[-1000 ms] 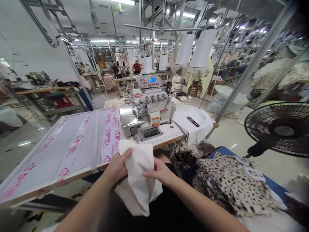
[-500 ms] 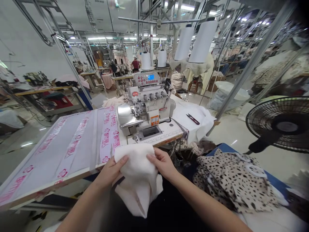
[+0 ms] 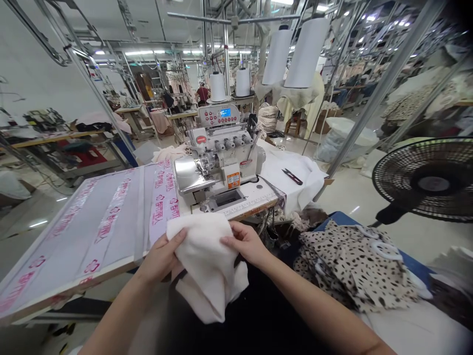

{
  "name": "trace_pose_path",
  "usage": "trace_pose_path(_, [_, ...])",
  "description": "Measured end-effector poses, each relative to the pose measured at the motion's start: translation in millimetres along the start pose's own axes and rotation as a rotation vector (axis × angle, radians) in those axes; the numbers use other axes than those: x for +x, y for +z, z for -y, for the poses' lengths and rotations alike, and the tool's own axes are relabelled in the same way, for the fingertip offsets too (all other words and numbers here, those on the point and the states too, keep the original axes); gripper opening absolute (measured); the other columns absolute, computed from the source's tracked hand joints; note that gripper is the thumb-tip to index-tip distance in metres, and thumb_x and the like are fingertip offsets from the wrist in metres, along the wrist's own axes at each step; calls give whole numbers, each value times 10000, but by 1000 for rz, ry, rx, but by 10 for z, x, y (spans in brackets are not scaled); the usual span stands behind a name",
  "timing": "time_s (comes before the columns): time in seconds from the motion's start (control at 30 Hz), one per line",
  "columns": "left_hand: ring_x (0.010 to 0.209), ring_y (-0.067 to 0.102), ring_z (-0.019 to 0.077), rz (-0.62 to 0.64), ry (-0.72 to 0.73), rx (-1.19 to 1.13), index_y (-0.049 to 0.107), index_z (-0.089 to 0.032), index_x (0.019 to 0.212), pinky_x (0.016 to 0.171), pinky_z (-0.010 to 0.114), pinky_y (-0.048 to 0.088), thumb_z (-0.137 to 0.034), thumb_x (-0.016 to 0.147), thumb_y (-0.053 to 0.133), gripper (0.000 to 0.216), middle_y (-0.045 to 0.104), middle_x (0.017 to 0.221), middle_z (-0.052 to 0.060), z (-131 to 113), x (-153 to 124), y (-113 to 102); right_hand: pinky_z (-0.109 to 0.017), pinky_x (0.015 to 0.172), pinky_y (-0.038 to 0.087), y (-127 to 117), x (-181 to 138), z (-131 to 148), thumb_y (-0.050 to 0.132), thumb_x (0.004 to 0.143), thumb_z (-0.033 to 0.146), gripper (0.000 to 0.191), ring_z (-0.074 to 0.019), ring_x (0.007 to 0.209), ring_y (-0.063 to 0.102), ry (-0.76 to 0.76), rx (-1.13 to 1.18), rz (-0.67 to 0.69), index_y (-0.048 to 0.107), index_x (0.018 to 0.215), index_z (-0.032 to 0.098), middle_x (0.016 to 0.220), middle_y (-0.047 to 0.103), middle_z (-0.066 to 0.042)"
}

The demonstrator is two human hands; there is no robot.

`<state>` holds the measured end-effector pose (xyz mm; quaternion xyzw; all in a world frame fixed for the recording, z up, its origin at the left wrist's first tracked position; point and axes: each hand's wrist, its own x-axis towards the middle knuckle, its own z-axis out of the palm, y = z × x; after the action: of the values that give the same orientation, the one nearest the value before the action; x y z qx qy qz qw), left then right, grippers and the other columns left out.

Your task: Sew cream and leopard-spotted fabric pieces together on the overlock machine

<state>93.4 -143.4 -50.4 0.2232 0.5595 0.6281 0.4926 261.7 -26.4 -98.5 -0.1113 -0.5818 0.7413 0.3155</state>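
A piece of cream knit fabric [image 3: 207, 261] hangs over the near edge of the sewing table and down onto my lap. My left hand [image 3: 162, 256] grips its left upper corner, fingers closed on the cloth. My right hand [image 3: 246, 242] pinches its right upper edge. Just beyond the fabric stands a white overlock sewing machine [image 3: 218, 162] with a shiny cover plate on its left.
A white table extension [image 3: 92, 231] with pink printed tape stretches left. Black thread snips [image 3: 291, 176] lie on white cloth right of the machine. A pile of leopard-print pieces [image 3: 354, 266] sits at my right. A black floor fan [image 3: 424, 182] stands further right. Large thread cones [image 3: 306, 52] hang overhead.
Both hands lifted the fabric's top edge higher toward the machine. My right hand moved from the middle of the cloth to its right upper edge.
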Motion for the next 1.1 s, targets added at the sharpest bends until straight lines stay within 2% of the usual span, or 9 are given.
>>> trace_pose_path(0.07, [907, 620, 248, -21, 13, 3, 581, -121, 1096, 774, 318, 522, -381, 628, 730, 556, 670, 966, 109, -92, -9, 27, -247, 669, 418, 12, -7, -13, 729, 644, 361, 322, -132, 701, 524, 37, -25, 100, 641, 886, 168, 773, 586, 7])
trace_pose_path(0.2, [810, 636, 264, -92, 99, 87, 624, -127, 988, 680, 329, 537, -439, 539, 765, 565, 683, 872, 100, -412, -49, 62, -235, 585, 378, 86, -65, 71, 725, 627, 392, 277, -126, 628, 448, 35, -219, 192, 609, 596, 142, 624, 477, 15])
trace_pose_path(0.33, [750, 624, 226, -86, 298, 286, 644, -138, 919, 610, 270, 516, -542, 507, 737, 585, 678, 856, 84, -811, 167, 42, -237, 587, 374, 150, 18, 191, 699, 650, 419, 284, -132, 638, 442, -25, -201, 79, 611, 637, 149, 638, 478, 9])
trace_pose_path(0.47, [680, 596, 180, -70, 471, 689, 636, -138, 943, 600, 263, 479, -536, 641, 616, 499, 669, 851, 60, -1028, 789, 15, -237, 566, 377, 139, 339, 3, 715, 607, 457, 347, -130, 609, 451, 74, -51, -87, 626, 739, 148, 654, 530, 9])
trace_pose_path(0.57, [689, 587, 195, -110, 551, 816, 653, -116, 840, 630, 282, 459, -402, 642, 607, 351, 664, 777, 59, -1008, 1178, -13, -258, 595, 388, 99, 531, -233, 702, 606, 487, 388, -138, 614, 463, 52, -46, -146, 628, 749, 134, 670, 565, -5])
trace_pose_path(0.63, [747, 593, 206, -90, 605, 882, 655, -131, 817, 681, 298, 454, -325, 651, 574, 268, 669, 809, 59, -952, 1284, -49, -271, 619, 394, 67, 581, -345, 695, 614, 495, 408, -144, 621, 477, 28, -51, -143, 637, 778, 126, 687, 586, -15])
trace_pose_path(0.77, [887, 579, 198, 7, 756, 979, 595, -169, 709, 819, 338, 429, -169, 634, 457, 157, 650, 945, 48, -854, 1241, -144, -269, 607, 392, 21, 586, -438, 703, 596, 524, 439, -150, 612, 499, 49, -16, -153, 646, 788, 134, 683, 611, -19])
trace_pose_path(0.9, [1102, 457, 215, 78, 919, 1070, 543, -186, 581, 991, 399, 305, -97, 591, 428, 145, 611, 1062, 42, -811, 1186, -223, -250, 565, 366, -6, 611, -475, 711, 588, 536, 456, -139, 579, 492, 101, 27, -142, 639, 784, 131, 664, 611, -18])
trace_pose_path(1.1, [1149, 405, 224, 78, 1108, 1254, 555, -195, 616, 986, 414, 319, -90, 658, 414, 181, 578, 1128, 58, -780, 1244, -282, -250, 562, 361, -39, 645, -520, 706, 594, 542, 460, -140, 587, 490, 135, 27, -149, 635, 790, 133, 669, 610, -19])
